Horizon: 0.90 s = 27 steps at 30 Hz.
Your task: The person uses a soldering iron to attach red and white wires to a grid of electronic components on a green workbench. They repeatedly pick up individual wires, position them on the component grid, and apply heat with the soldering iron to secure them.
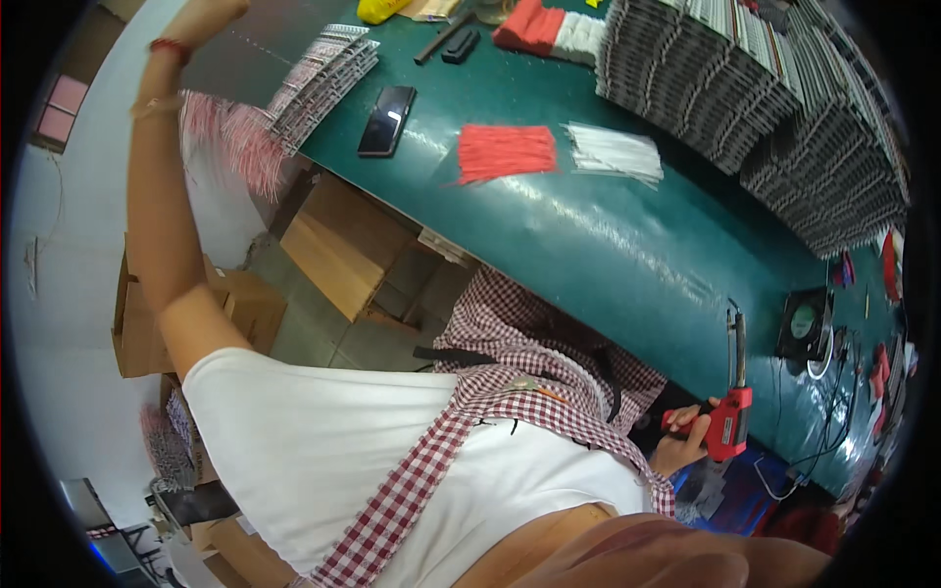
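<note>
Gripping a red soldering gun [727,428] with my right hand [686,441] by the green desk [608,255], I cannot tell whether my left hand [204,22] is closed.

My left arm [169,216] raised, elbow slightly bent, reaching toward the green worktable's [588,260] far left end; left hand [211,16] cut off at the top, finger pose unclear. My right hand [686,446] low, just off the worktable's near edge, fingers curled, gripping.
</note>
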Motion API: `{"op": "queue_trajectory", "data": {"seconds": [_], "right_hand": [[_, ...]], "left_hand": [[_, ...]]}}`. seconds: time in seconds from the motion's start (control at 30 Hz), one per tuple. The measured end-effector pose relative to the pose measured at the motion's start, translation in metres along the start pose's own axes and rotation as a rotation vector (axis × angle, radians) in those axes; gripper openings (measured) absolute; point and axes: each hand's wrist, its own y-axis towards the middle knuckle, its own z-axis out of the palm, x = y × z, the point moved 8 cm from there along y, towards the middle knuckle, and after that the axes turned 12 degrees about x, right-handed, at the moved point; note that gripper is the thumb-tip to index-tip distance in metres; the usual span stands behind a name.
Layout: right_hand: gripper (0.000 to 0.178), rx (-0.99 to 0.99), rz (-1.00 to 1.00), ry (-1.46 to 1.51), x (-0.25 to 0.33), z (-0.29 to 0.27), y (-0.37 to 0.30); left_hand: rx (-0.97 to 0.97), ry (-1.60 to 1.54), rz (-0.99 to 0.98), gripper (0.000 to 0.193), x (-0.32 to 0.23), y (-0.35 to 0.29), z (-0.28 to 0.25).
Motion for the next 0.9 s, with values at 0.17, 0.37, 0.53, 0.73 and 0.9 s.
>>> {"op": "queue_trajectory", "data": {"seconds": [0.17, 0.37, 0.53, 0.73, 0.9], "right_hand": [[0.032, -0.037, 0.019, -0.042, 0.007, 0.01, 0.001], [0.038, -0.18, 0.067, -0.162, 0.009, 0.012, -0.009], [0.035, -0.121, 0.117, -0.142, 0.005, 0.037, 0.003], [0.031, -0.122, 0.053, -0.085, 0.006, 0.04, 0.015], [0.031, -0.108, -0.066, -0.035, 0.016, 0.05, 0.019]], "left_hand": [[-0.34, 0.672, -0.315, 0.017, 0.145, 0.083, 0.11], [-0.322, 0.834, -0.473, 0.012, 0.194, 0.078, 0.252], [-0.173, 0.612, -0.595, 0.027, 0.225, 0.067, 0.255], [-0.626, 0.412, -0.094, 0.055, -0.016, 0.141, 0.203], [-0.76, 0.085, 0.709, 0.07, -0.31, 0.152, 0.181]]}}
